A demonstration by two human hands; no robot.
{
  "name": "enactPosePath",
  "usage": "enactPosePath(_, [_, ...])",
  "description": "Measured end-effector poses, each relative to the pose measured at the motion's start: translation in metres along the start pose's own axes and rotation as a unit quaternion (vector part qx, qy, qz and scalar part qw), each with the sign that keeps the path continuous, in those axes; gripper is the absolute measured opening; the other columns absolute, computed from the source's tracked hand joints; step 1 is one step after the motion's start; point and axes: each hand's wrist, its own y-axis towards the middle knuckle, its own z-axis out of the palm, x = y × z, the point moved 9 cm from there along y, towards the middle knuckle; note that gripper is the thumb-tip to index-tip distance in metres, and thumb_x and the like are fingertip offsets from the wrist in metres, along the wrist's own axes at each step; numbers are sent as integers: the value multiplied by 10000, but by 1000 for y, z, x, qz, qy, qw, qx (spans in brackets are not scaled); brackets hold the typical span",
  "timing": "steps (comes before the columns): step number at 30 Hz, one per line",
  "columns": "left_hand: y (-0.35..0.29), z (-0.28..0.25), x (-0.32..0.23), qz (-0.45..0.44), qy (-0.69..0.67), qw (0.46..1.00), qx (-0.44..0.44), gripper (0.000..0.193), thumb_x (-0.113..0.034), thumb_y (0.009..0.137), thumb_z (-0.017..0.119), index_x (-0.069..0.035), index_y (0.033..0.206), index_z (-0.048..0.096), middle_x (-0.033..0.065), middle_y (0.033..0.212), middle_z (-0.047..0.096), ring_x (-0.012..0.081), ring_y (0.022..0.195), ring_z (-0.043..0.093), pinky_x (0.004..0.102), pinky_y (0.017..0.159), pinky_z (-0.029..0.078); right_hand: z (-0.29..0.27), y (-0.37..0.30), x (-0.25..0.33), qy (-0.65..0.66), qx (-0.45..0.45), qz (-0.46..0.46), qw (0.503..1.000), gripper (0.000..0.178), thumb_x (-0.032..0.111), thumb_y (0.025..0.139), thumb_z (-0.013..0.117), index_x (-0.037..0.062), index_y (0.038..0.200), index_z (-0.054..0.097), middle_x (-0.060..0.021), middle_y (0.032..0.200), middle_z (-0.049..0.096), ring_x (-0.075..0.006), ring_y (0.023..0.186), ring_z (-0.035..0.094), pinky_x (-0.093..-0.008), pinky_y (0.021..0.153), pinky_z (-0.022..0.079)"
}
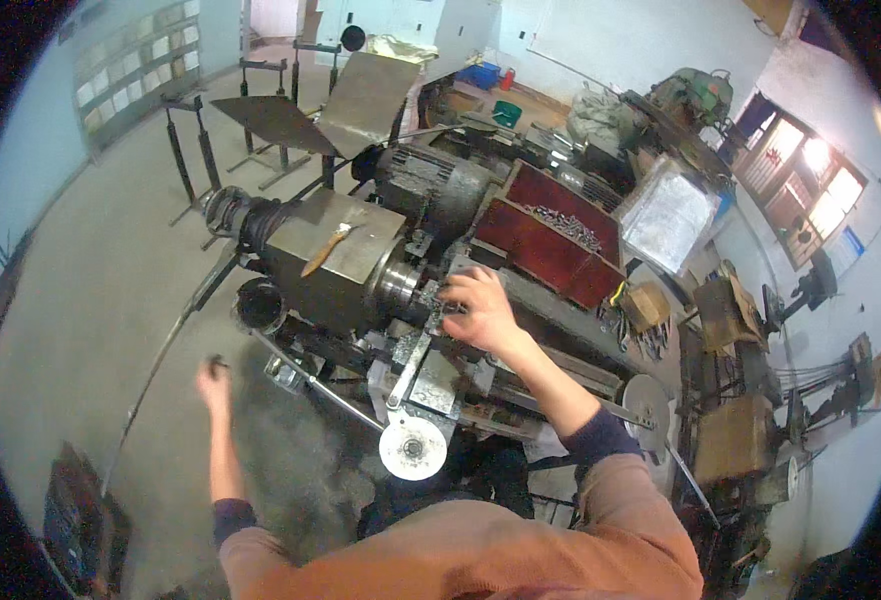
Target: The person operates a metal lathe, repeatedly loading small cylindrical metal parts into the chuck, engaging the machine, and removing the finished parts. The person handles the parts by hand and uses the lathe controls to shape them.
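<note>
Lathe (330, 285) across mid-view, seen from above. Person's left grip (213, 385) well out to the left, over the floor (185, 310), fingers closed on a small dark piece (218, 361); its kind too small to make out. Person's right grip (477, 310) at the lathe, just right of the bright round spindle end (397, 285), fingers bent downward over dark metal parts; cannot tell whether they clasp anything. Brush (326, 250), wooden-handled, lying on the flat top of the headstock (305, 225). White handwheel (413, 462) at the near side, below the right grip. Behind the lathe: finned motor (435, 185), and right of it a red tray (520, 240) bearing a heap of small metal parts (568, 229).
</note>
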Motion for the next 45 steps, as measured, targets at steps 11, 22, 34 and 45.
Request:
enactPosePath(11, [-1, 120, 54, -45, 399, 887, 228, 394, -304, 696, 637, -33, 973, 567, 182, 963, 596, 325, 910, 572, 408, 758, 460, -112, -275, -127, -18, -3, 320, 947, 295, 107, 531, 646, 49, 820, 637, -129, 847, 619, -320, 822, 562, -390, 779, 430])
enactPosePath(22, [-53, 77, -9, -200, -92, 953, 209, 329, -241, 808, 575, 53, 952, 553, 107, 646, 583, 172, 530, 574, 269, 462, 455, -194, -627, -256, -166, 133, 642, 736, 600, 151, 583, 608, 76, 1169, 502, -190, 1039, 582, -314, 990, 548, -361, 826, 437])
enactPosePath(34, [-53, 127, -90, -264, -255, 929, -43, 110, -46, 756, 503, 57, 759, 464, 124, 595, 551, 196, 443, 544, 291, 393, 445, -206, -748, -215, -301, 196, 752, 553, 401, 329, 623, 649, 11, 862, 596, -194, 878, 615, -335, 862, 594, -403, 748, 476])
enactPosePath(45, [-46, 128, -78, -259, -205, 944, -17, 128, -15, 723, 499, 57, 813, 444, 127, 583, 542, 197, 405, 526, 297, 373, 439, -175, -684, -107, -273, 98, 808, 513, 419, 351, 664, 562, -6, 879, 601, -222, 934, 601, -367, 899, 573, -437, 788, 446])
